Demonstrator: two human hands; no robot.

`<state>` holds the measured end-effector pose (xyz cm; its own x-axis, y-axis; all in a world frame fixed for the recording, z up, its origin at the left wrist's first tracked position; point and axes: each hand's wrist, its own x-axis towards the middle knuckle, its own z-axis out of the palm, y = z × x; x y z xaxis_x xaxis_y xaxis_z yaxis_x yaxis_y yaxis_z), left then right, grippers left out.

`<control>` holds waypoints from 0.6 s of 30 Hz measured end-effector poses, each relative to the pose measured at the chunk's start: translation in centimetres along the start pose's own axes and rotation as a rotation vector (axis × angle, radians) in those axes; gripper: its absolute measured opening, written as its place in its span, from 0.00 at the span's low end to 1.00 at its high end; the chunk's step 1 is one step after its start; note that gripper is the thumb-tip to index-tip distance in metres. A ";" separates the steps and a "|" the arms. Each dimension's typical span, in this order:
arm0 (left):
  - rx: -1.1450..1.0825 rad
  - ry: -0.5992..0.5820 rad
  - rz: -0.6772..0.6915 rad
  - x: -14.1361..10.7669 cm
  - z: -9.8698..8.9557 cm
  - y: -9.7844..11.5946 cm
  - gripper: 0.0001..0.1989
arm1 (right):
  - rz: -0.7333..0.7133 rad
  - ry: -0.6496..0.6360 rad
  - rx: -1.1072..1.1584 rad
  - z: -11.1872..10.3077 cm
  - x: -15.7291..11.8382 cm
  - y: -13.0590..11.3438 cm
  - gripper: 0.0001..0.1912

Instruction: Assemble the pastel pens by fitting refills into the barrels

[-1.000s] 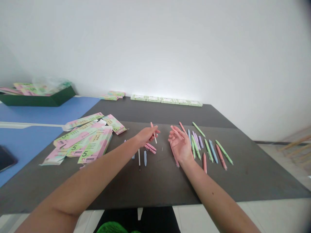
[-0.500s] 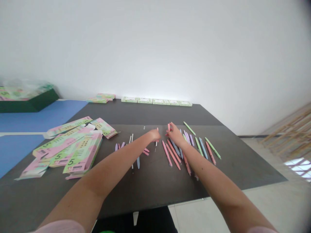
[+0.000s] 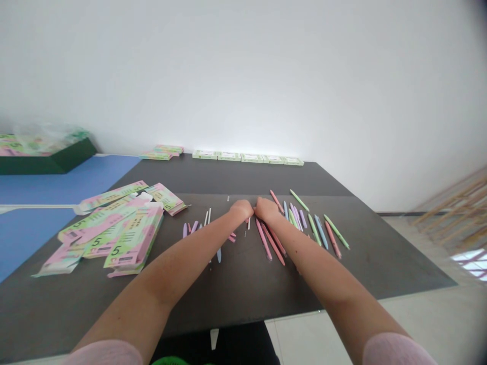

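Note:
My left hand is closed over the middle of the dark table, pinching a pen whose white and pinkish tip shows below the fingers. Against it, almost touching, my right hand is closed too; its fingertips are hidden, so what they grip cannot be seen. Under and beside my right wrist lie several pink and red pens. A red pen lies just beyond that hand. White thin refills and purple pen parts are by my left forearm, with a blue pen part.
Green, blue, purple and red pens are spread on the right. Flat pink-green cartons are heaped at the left. Several boxes line the table's far edge by the wall. A dark green tray stands on a blue surface.
My right hand has come left and down, from holding up a red pen to closing beside my left hand. A red pen now lies beyond it. My left hand has barely moved.

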<state>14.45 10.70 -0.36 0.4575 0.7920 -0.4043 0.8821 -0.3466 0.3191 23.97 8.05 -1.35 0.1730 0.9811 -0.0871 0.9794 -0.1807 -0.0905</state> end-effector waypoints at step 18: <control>-0.401 0.732 0.075 -13.6 -1.7 -9.1 0.14 | -0.301 -0.056 0.013 -3.0 -6.4 -3.5 0.15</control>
<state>0.01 3.95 3.74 0.2025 0.9481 0.2452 0.6817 -0.3162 0.6598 19.70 2.65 2.46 -0.1308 0.9853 -0.1095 0.9843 0.1159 -0.1332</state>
